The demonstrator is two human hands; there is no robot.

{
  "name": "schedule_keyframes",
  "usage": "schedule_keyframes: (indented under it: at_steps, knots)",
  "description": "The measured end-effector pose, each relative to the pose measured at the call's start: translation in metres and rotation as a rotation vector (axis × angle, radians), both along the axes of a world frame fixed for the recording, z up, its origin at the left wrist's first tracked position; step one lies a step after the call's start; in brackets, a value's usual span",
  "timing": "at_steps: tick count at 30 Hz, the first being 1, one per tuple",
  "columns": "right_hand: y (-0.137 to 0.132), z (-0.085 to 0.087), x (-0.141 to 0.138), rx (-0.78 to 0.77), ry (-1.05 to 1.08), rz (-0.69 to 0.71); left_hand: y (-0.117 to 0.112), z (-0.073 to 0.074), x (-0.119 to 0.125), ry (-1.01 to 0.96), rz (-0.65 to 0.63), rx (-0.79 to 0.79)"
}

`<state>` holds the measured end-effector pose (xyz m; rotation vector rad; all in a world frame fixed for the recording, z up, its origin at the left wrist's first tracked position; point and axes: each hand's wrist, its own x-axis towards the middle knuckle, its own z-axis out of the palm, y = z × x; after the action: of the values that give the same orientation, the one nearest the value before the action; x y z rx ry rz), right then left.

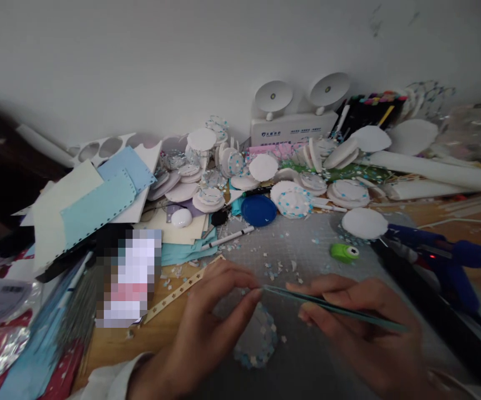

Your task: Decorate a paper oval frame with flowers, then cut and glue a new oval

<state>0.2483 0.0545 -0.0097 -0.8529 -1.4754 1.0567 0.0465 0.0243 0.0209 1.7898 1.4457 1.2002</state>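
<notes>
My right hand (363,319) grips a pair of slim teal tweezers (284,293), its thumb and fingers pressed on both arms. The tips point left and reach the fingertips of my left hand (211,311), where thumb and forefinger are pinched together. Whatever they hold is too small to make out. Below the tweezers lies a white disc (257,334) ringed with small pale-blue and white stars, partly covered by my left hand. Loose paper stars (274,272) are scattered on the grey cutting mat (307,230) beyond my hands. A green star punch (344,253) sits on the mat ahead of my right hand.
Decorated white discs (294,200) pile up along the back, near a blue round lid (258,210). To the right rests a blue glue gun (440,253) with a red light lit. Coloured paper sheets (98,203) and a phone (134,278) are at left, beside a punched strip (182,290).
</notes>
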Motion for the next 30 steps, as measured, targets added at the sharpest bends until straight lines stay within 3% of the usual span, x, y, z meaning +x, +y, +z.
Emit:
schedule_keyframes:
  at_steps: [8,13,20,25,30]
  knots:
    - [0.003,0.008,-0.005,-0.160,0.179,-0.004,0.000,0.005,-0.007,-0.108,0.009,-0.109]
    - [0.012,0.008,-0.005,-0.250,0.262,0.019,-0.002,0.006,-0.013,-0.132,0.027,-0.096]
    - [0.026,0.000,0.002,-0.273,0.204,0.117,-0.003,0.001,-0.020,-0.135,0.013,-0.066]
    - [0.018,0.000,0.000,-0.228,0.217,0.158,-0.002,-0.006,-0.018,-0.130,-0.020,-0.095]
    - [0.007,0.001,-0.007,-0.330,0.180,0.155,-0.004,-0.012,-0.015,-0.155,-0.056,-0.121]
